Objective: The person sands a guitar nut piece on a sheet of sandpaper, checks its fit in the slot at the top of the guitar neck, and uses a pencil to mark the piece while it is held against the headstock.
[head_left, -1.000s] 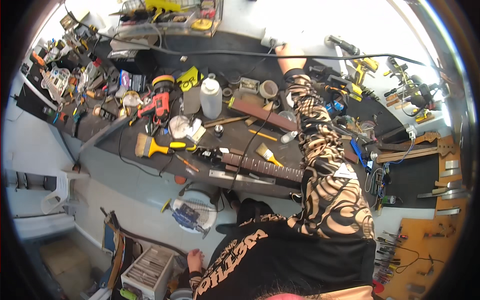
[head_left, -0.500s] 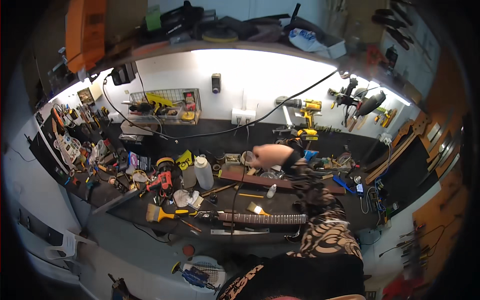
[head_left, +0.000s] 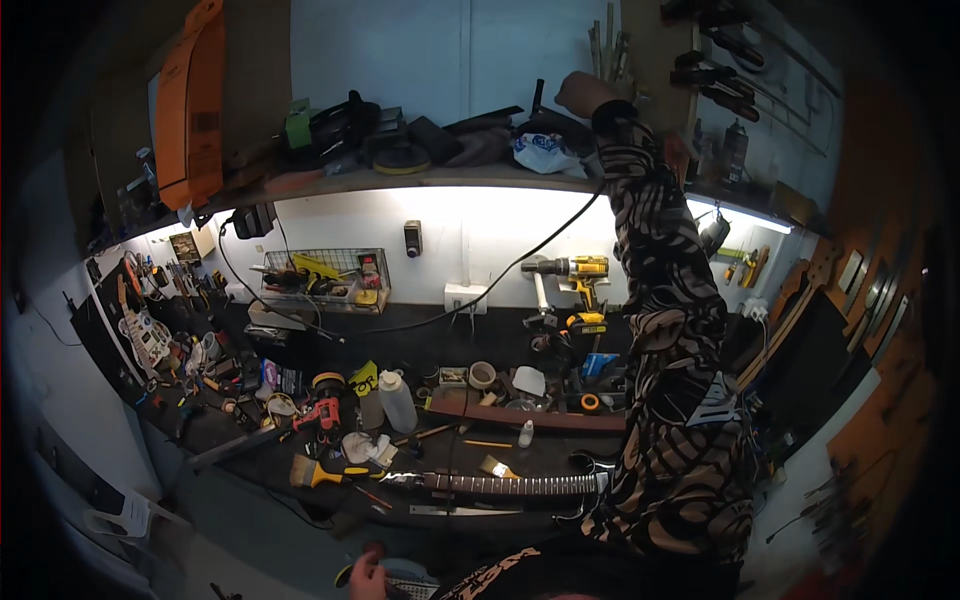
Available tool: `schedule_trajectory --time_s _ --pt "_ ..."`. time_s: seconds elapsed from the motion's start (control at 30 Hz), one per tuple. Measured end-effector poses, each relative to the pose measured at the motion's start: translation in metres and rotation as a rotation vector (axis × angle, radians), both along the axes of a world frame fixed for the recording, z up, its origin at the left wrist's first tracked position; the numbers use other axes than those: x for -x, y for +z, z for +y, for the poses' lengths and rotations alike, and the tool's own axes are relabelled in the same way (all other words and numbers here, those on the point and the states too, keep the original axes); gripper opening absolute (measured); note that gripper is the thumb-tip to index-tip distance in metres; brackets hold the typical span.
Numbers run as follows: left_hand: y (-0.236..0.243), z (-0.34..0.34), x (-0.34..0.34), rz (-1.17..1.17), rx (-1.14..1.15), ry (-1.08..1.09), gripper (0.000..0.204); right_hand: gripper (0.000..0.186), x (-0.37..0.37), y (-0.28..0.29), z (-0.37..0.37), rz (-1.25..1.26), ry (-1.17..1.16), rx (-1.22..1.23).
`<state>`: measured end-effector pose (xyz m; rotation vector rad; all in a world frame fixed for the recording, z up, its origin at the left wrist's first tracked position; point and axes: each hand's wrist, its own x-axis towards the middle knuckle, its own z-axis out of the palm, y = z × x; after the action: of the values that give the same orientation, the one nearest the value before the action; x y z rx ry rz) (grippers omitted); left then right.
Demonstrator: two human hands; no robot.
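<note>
My right hand (head_left: pixel 587 95) is raised over the shelf above the bench, next to a white and blue plastic bag (head_left: pixel 548 154) and several dark items. Its fingers cannot be made out, so whether it grips anything is unclear. At the bottom edge, my left hand (head_left: pixel 368 580) shows only in part beside a round perforated surface (head_left: pixel 412 582); its grip is unclear. On the bench lies a guitar neck (head_left: pixel 520 486) with a fretted fingerboard. Behind it sits a long reddish-brown wooden piece (head_left: pixel 530 417). A small white bottle (head_left: pixel 526 433) and a paintbrush (head_left: pixel 497 467) lie between them.
A black cable (head_left: pixel 540 246) hangs across the space above the bench. A yellow drill (head_left: pixel 585 268) hangs on the wall. A squeeze bottle (head_left: pixel 397 402), a red power tool (head_left: pixel 322 410) and a wide brush (head_left: pixel 312 471) occupy the left of the bench.
My right hand has moved from the back of the bench up to the shelf. The view has tilted upward. My left hand has come into view at the bottom.
</note>
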<state>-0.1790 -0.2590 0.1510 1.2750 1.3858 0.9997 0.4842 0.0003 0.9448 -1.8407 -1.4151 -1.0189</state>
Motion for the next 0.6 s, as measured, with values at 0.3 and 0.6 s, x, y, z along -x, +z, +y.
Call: schedule_trajectory --time_s 0.3,0.6 --pt "0.333 0.089 -0.083 0.447 -0.940 -0.157 0.048 0.045 0.050 0.017 0.009 -0.003 -0.075 0.557" --pt "0.554 0.177 -0.186 0.651 -1.616 -0.236 0.050 0.058 0.014 0.015 0.000 0.076 0.074 0.771"
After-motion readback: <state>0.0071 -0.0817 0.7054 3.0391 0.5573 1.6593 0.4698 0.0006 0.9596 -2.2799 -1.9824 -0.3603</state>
